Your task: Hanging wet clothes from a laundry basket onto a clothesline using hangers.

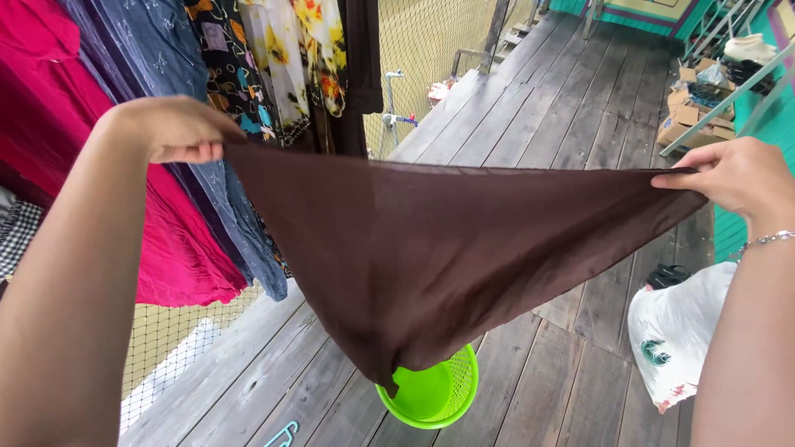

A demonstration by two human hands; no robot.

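A dark brown cloth [431, 248] is stretched between my two hands, its lower corner hanging down in a point. My left hand [174, 128] pinches the cloth's left corner, up beside the hanging clothes. My right hand [737, 175] grips the right corner; a thin bracelet [766, 240] sits on that wrist. Below the hanging point stands a bright green plastic basket [435, 389], partly hidden by the cloth.
Hung clothes fill the upper left: a pink garment [66, 124], a blue denim one [157, 50], patterned ones [281, 58]. Netting [431, 41] runs along the wooden deck [546, 108]. A white plastic bag [679, 331] lies right; cardboard boxes [696, 108] stand far right. A light blue hanger [281, 434] lies on the planks.
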